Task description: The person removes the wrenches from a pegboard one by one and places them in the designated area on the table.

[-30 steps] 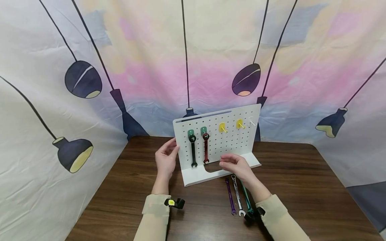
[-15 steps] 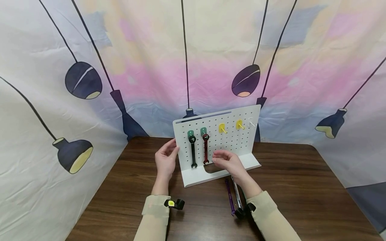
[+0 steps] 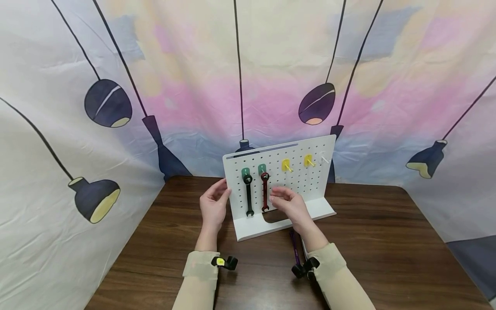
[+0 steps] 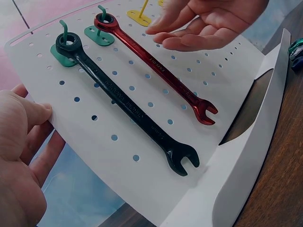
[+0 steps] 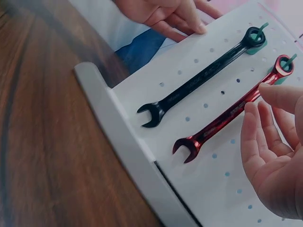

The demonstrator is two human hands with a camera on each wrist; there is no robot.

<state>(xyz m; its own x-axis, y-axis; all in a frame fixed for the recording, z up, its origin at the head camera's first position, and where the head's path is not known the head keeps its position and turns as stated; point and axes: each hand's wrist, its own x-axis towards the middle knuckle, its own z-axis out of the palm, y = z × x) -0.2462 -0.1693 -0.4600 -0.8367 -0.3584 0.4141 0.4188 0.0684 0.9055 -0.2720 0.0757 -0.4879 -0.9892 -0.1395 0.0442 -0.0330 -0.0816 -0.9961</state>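
A white pegboard stand (image 3: 279, 189) stands upright on the table. My left hand (image 3: 213, 206) pinches its left edge, thumb in front and fingers behind. From green hooks on the board hang a black wrench (image 4: 123, 101) and a red wrench (image 4: 158, 68), ring ends up. Just right of the red wrench is my right hand (image 3: 292, 209), its fingers loosely bent with nothing between them. In the right wrist view, the fingertips (image 5: 251, 111) appear close to the red wrench; contact cannot be told. A purple wrench (image 3: 295, 247) lies in front of the stand, partly behind the right wrist camera.
Two yellow hooks (image 3: 286, 165) and a clear hook (image 3: 324, 158) project from the board's right half with nothing on them. A cutout (image 3: 276, 216) opens the stand's base. Brown wooden table (image 3: 387, 241) surrounds it, and a patterned cloth (image 3: 193, 86) hangs behind.
My right hand has moved left across the board toward the red wrench, its forearm now covering most of the wrenches on the table. The left hand stays at the board's edge.
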